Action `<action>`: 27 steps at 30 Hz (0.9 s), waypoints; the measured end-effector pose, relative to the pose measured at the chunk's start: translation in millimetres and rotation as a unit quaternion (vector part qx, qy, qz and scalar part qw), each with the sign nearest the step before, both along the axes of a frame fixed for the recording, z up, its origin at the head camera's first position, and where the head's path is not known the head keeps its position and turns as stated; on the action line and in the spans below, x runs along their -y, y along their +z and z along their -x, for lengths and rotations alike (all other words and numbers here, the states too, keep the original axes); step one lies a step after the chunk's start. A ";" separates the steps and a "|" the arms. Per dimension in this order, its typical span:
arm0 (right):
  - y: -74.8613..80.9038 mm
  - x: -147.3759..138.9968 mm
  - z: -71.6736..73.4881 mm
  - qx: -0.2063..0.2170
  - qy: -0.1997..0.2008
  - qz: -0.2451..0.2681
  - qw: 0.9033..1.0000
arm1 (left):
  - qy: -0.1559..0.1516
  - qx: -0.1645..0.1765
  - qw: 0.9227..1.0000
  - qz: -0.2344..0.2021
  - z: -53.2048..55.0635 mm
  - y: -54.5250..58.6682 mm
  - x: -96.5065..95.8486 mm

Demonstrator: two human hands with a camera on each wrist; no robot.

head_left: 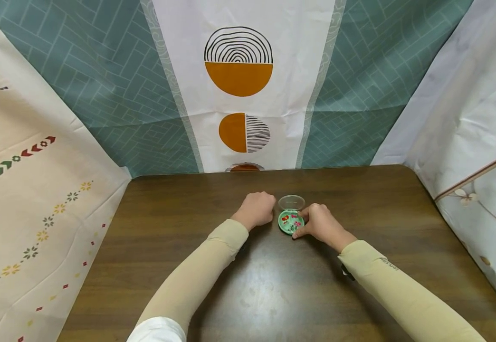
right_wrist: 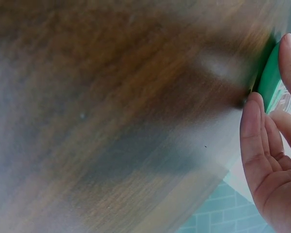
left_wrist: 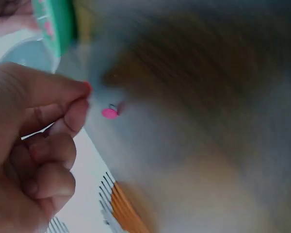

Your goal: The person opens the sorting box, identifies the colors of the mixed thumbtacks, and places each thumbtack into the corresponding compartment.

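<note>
A round green case (head_left: 291, 222) stands on the table with its clear lid (head_left: 292, 203) raised at the back. Small red, pink and green pieces lie in its compartments. My right hand (head_left: 321, 227) holds the case by its right side, thumb at the front; the right wrist view shows fingers along the green wall (right_wrist: 270, 80). Left of the case, my left hand (head_left: 258, 209) has thumb and forefinger pinched together, with a small red piece (left_wrist: 88, 88) just showing at the tips. Close by lies a pink round-headed tack (left_wrist: 110, 112) with a metal pin, hidden in the head view.
The brown wooden table (head_left: 179, 247) ends at a patterned cloth backdrop (head_left: 252, 104) behind the case. Further cloths hang along the left side (head_left: 38, 199) and the right side (head_left: 470, 142).
</note>
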State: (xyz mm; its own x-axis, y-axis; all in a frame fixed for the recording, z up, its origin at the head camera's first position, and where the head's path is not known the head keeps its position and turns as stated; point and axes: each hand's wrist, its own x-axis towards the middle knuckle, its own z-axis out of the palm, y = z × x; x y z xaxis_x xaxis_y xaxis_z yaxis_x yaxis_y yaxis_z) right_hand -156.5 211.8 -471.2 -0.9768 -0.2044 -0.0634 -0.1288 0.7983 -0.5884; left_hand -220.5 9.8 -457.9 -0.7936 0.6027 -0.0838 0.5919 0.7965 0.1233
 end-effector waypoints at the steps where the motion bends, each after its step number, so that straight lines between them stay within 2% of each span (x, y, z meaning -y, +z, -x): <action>1: -0.2 0.3 0.0 0.002 0.000 -0.001 1.000 | 0.010 0.037 0.999 -0.037 -0.3 0.0 2.1; 2: -0.2 0.4 0.1 0.003 -0.001 -0.002 1.000 | 0.022 0.081 0.993 -0.082 -0.3 -0.5 4.6; 3: -0.1 0.5 0.2 0.004 -0.002 -0.003 1.000 | 0.036 0.131 0.981 -0.135 -0.5 -0.7 7.3; 4: 0.2 0.5 0.2 0.006 -0.003 -0.005 1.000 | 0.048 0.182 0.964 -0.190 -0.7 -1.2 10.3; 5: -0.1 0.1 0.8 0.005 -0.003 -0.008 1.000 | 0.059 0.231 0.940 -0.242 -0.7 -1.9 13.0; 6: 0.1 -0.2 1.0 0.003 -0.004 -0.011 1.000 | 0.068 0.279 0.914 -0.288 -0.8 -2.7 15.4; 8: 0.1 -0.6 1.5 0.001 -0.006 -0.016 1.000 | 0.086 0.354 0.863 -0.351 -1.1 -4.9 19.2; 9: -0.2 -0.5 1.7 0.001 -0.005 -0.017 1.000 | 0.095 0.380 0.843 -0.370 -1.9 -5.3 20.5; 10: -0.5 -0.5 1.8 0.000 -0.006 -0.017 1.000 | 0.101 0.398 0.828 -0.381 -2.6 -6.3 21.1; 11: -0.9 -0.3 1.8 0.000 -0.006 -0.017 1.000 | 0.104 0.407 0.821 -0.386 -3.2 -7.9 20.8; 12: -0.8 0.1 1.5 0.000 -0.007 -0.016 1.000 | 0.103 0.408 0.821 -0.387 -4.4 -9.1 20.2; 13: -0.8 0.0 1.9 0.000 -0.007 -0.016 1.000 | 0.099 0.400 0.826 -0.384 -5.2 -9.7 18.5; 15: -0.8 -0.2 2.5 0.000 -0.004 -0.014 1.000 | 0.082 0.364 0.852 -0.366 -7.7 -9.1 14.2; 18: -1.0 -0.5 2.6 0.006 -0.007 -0.014 1.000 | 0.056 0.289 0.901 -0.317 -12.2 -4.7 5.5; 20: -1.4 -0.6 2.2 0.010 -0.008 -0.013 1.000 | 0.048 0.242 0.931 -0.269 -15.0 -0.7 -1.0; 23: -1.9 -0.8 1.5 0.011 -0.007 -0.010 1.000 | 0.048 0.182 0.965 -0.182 -18.2 2.1 -10.5; 25: -2.2 -0.8 1.4 0.009 -0.002 -0.006 1.000 | 0.049 0.151 0.979 -0.125 -20.0 1.6 -15.6; 27: -2.2 -0.8 1.6 0.006 0.000 -0.004 1.000 | 0.053 0.129 0.987 -0.083 -21.8 0.8 -19.7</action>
State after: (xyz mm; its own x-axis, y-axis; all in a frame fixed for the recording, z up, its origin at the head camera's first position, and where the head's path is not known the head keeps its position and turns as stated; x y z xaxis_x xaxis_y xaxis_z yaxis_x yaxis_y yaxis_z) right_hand -158.0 212.6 -473.3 -0.9759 -0.2044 -0.0767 -0.1222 0.8026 -0.5839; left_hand -198.7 29.6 -457.2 -0.8174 0.5406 -0.1992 0.4387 0.8081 0.3931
